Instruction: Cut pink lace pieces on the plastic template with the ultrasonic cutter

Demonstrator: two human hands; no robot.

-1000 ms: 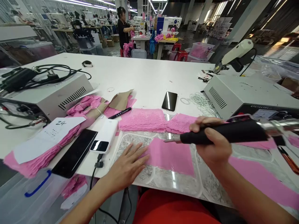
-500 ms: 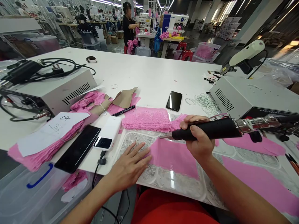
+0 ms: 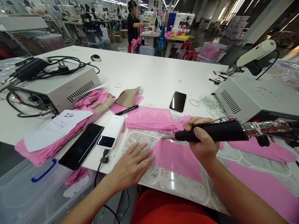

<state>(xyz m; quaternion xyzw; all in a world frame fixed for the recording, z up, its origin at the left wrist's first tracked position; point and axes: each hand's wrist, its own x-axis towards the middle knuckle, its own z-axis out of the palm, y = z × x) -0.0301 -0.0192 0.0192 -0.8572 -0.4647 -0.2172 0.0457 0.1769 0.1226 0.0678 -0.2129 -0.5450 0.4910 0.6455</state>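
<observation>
My right hand (image 3: pixel 203 140) is wrapped round the black handle of a tool (image 3: pixel 217 131) whose thin metal tip points left. That tip meets the upper left corner of a flat pink fabric piece (image 3: pixel 177 158), which lies on a clear, scratched plastic tray (image 3: pixel 184 185). Flat on the tray and the fabric's left edge rests my left hand (image 3: pixel 135 163), its fingers spread and holding nothing. Just behind the tip sits a stack of pink lace pieces (image 3: pixel 149 119).
A white power bank (image 3: pixel 113 127), a black tablet (image 3: pixel 81 146) and a labelled pink bundle (image 3: pixel 58 127) lie left. Behind are a phone (image 3: pixel 178 101) and a marker (image 3: pixel 126 110). Grey machine boxes flank both sides; more pink fabric (image 3: pixel 263 183) lies right. A person (image 3: pixel 133 25) stands far behind.
The whole view has shifted slightly, so things appear a little further right. Both hands and the tool keep nearly the same place over the fabric.
</observation>
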